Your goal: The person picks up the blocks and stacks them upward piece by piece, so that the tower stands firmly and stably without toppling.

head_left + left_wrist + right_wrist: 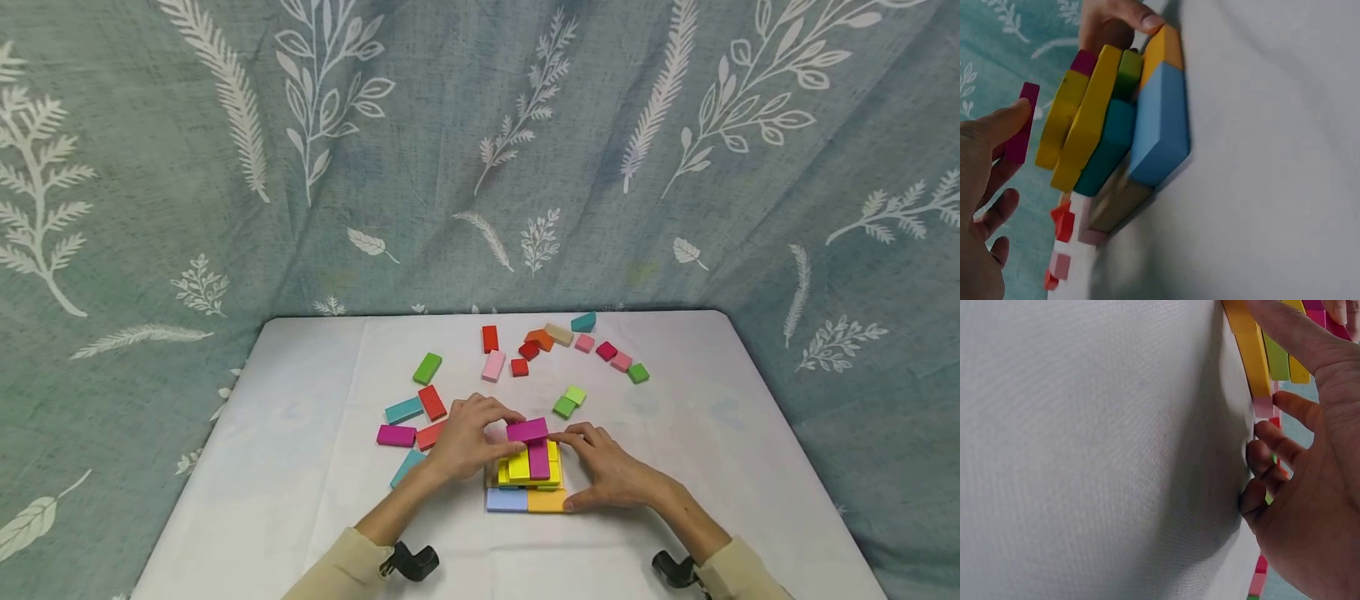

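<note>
My left hand (467, 443) pinches a magenta block (527, 430) between thumb and fingers, and the left wrist view shows this block (1022, 125) held apart from the stack. Below it stands a layered stack: yellow blocks (518, 467) and a second magenta block (538, 461) on top, a teal block (1107, 147) and a lime-green block (1127, 75) under them. A light blue block (507, 500) and an orange block (546, 501) form the front of the base. At the right side, my right hand (615, 477) touches the orange block with its thumb, fingers loosely extended.
Left of the stack lie loose blocks, among them a magenta block (396, 436), a teal block (404, 409) and a red block (432, 402). Farther back are a green block (427, 368), a pink block (493, 367) and several more. The white table (300, 467) meets a patterned curtain (450, 167).
</note>
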The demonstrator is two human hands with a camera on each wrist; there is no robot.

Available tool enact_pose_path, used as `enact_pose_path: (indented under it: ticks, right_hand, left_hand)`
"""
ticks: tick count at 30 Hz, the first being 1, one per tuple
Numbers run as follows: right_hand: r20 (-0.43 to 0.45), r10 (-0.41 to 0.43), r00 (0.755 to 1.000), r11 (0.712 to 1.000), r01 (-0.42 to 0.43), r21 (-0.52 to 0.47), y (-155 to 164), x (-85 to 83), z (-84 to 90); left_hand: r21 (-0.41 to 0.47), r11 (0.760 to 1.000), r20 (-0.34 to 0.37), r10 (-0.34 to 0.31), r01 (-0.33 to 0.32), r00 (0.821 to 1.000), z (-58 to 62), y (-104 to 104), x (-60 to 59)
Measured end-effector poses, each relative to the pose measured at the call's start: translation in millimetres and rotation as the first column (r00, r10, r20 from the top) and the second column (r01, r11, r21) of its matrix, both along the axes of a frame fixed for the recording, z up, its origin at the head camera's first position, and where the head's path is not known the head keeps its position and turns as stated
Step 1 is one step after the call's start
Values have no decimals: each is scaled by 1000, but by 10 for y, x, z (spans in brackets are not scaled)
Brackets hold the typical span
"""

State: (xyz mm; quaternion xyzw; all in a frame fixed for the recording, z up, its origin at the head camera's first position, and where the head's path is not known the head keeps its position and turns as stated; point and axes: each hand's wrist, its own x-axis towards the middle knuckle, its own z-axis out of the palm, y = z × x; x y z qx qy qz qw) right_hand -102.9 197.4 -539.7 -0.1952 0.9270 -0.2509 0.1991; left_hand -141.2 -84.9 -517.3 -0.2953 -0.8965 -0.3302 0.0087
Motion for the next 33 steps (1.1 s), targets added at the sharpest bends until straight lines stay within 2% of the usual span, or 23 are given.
enact_pose_path:
  ticks: [2,9,27,33]
  right_hand:
    - [-2,4,1000,1000,-4,3,3,-3,-1]
    - [3,0,1000,1000,0,-7,5,1,5]
    - [-13,9,1000,1000,-9,-9,16,16,-1]
    - [-16,12,1000,1000,-13,-18,11,14,-11]
  left_hand:
    - [-11,1000,9,-17,17,1000,-19,35,28]
    - [-18,1000,6,-16,16,1000,-88,41,49]
    - [-24,999,27,-24,24,999,-73,13,71]
    - [14,998,86,-58,57,995,-55,-110,5]
